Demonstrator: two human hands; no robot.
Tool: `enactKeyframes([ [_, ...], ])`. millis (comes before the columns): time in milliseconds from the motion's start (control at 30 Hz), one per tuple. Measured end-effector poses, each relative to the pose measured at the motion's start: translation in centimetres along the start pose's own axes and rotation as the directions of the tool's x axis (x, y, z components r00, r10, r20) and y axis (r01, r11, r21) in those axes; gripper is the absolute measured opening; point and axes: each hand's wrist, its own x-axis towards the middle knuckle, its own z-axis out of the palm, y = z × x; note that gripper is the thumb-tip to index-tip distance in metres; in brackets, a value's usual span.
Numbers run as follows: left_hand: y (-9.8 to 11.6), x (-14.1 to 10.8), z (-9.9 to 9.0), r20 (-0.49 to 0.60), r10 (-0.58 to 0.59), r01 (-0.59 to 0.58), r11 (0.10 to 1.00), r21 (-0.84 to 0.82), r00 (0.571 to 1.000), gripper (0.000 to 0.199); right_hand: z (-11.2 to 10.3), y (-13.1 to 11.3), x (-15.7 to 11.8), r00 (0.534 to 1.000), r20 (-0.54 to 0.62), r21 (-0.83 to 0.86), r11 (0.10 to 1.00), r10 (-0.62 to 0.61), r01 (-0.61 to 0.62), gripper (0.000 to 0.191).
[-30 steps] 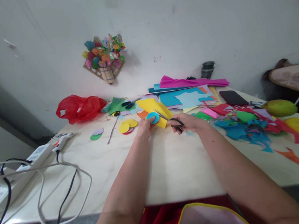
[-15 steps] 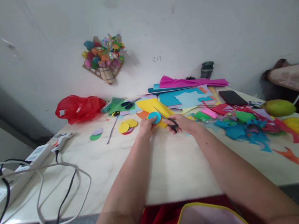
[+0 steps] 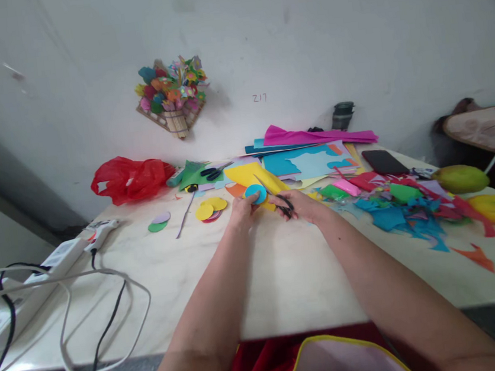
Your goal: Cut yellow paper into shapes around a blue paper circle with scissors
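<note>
While the left hand (image 3: 245,208) pinches one blue disc (image 3: 256,189) over one yellow sheet (image 3: 246,175), inward of the table's (image 3: 303,280) back edge, the right hand (image 3: 301,204) grips scissors (image 3: 287,211); a second pair (image 3: 212,172) lies nearer it.

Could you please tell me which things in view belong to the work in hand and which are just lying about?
In use, it seems:
scissors, in the right hand
blue circle, in the left hand
yellow sheet, behind the blue circle

Apparently just lying about:
red bag
power strip
green fruit
flat black object
</note>
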Motion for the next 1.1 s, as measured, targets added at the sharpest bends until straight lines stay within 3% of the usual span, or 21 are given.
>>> enactKeyframes([
  [1100, 0.4, -0.22, -0.15, 0.03, 0.018, -0.017, 1.0, -0.025, 0.999, 0.03, -0.1, 0.04, 0.06, 1.0, 0.015, -0.024, 1.0, -0.011, 0.011, 0.038],
])
